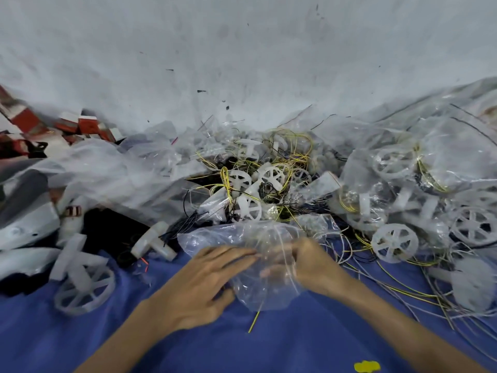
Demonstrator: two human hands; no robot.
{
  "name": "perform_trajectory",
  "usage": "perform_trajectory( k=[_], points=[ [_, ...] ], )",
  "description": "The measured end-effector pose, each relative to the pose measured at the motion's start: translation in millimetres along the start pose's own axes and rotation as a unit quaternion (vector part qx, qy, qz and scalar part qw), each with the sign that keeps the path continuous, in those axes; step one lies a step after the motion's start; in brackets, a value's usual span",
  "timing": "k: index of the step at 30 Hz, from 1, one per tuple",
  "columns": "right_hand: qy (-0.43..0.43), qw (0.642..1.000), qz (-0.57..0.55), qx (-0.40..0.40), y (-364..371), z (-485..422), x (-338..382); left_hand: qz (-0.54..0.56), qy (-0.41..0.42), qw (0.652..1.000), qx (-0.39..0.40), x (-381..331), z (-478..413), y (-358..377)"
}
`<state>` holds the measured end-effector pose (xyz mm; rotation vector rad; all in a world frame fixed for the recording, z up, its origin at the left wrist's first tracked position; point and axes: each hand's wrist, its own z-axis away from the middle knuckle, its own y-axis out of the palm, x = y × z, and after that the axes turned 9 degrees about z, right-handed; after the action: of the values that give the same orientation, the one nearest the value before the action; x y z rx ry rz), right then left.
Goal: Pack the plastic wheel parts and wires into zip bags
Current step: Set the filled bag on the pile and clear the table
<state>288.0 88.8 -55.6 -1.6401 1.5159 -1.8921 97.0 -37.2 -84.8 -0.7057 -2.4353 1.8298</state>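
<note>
Zip bag of clear crumpled plastic lay on the blue cloth, with a thin yellow wire poking from its near end. The right hand gripped it with curled fingers. The left hand pressed flat on it, fingers straight. Beyond the grip, white spoked plastic wheels sat tangled in wires, below a scuffed grey surface.

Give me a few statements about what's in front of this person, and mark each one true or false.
1. The left hand and right hand both touch the clear zip bag. True.
2. The cloth under the hands is red. False: it is blue.
3. A yellow wire pokes out at the bag's near end. True.
4. The red boxes sit at the far right. False: they are at the far left.
</note>
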Motion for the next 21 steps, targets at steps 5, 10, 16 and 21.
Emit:
perform_trajectory(
  k=[5,10,16,21],
  points=[
    [0.031,0.983,-0.008,0.183,-9,1,-1,-0.009,0.027,0.986,-0.165,3,5,-9],
    [0.071,0.982,-0.136,0.109,-28,-5,-3,0.167,-0.170,0.920,-0.311,17,6,-20],
    [0.053,0.992,0.012,0.116,-7,-24,-13,0.174,-0.174,0.935,-0.255,32,10,-12],
    [0.083,0.971,0.049,0.217,-18,-22,-27,0.133,-0.156,0.971,-0.120,50,23,-38]
  ],
)
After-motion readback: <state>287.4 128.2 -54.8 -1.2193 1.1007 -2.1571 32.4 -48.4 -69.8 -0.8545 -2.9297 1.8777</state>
